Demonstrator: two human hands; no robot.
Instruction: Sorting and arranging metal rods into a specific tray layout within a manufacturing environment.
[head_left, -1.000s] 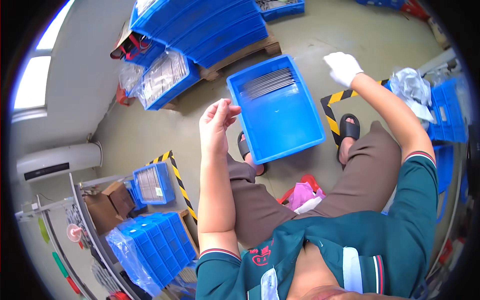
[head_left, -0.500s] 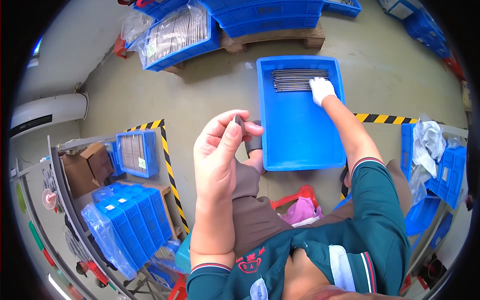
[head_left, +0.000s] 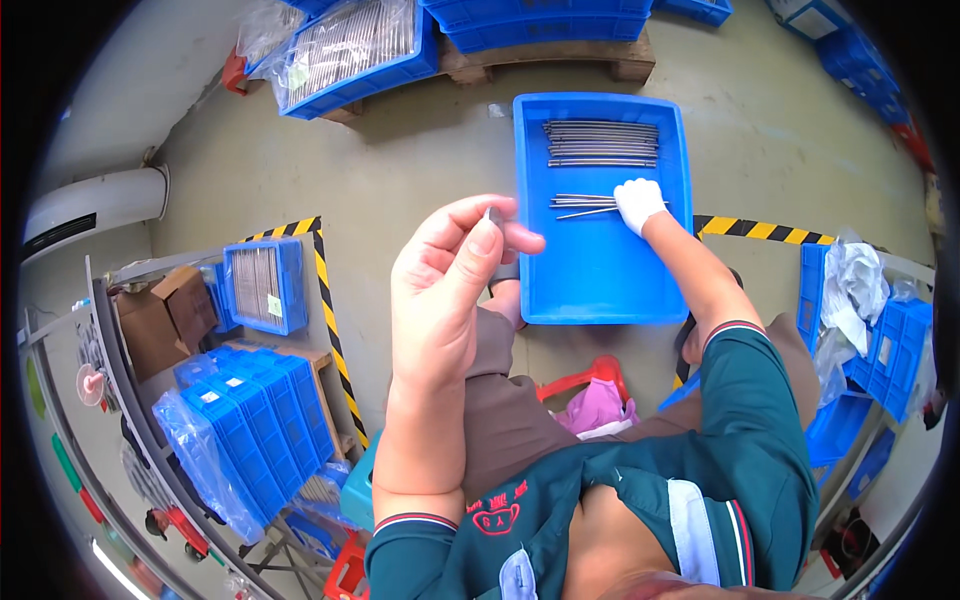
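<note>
The blue tray (head_left: pixel 600 270) lies on the floor in front of the seated person and serves as the reference point. Inside it, against the far wall, a tidy row of thin metal rods (head_left: pixel 601 143) lies side by side. Nearer the middle of the tray sits a smaller loose bundle of rods (head_left: pixel 583 205), fanned slightly at one end.

The right hand (head_left: pixel 638 204), in a white glove, rests inside the tray at the right end of that loose bundle — fingers curled down onto the rod ends; whether they actually clasp a rod cannot be told.

The left hand (head_left: pixel 450 280), bare, is raised to the left of the tray and above the person's knee. Thumb and forefinger are pressed together, pinching a small grey metal piece (head_left: pixel 494 214) at the fingertips; its shape is too small to make out.

Beyond the tray's far wall stands a wooden pallet (head_left: pixel 545 62) carrying stacked blue crates. To the tray's right a yellow-and-black floor stripe (head_left: pixel 765 231) runs outward. Well to the tray's left, a smaller blue bin of rods (head_left: pixel 262 285) sits by a cardboard box (head_left: pixel 160 315).
</note>
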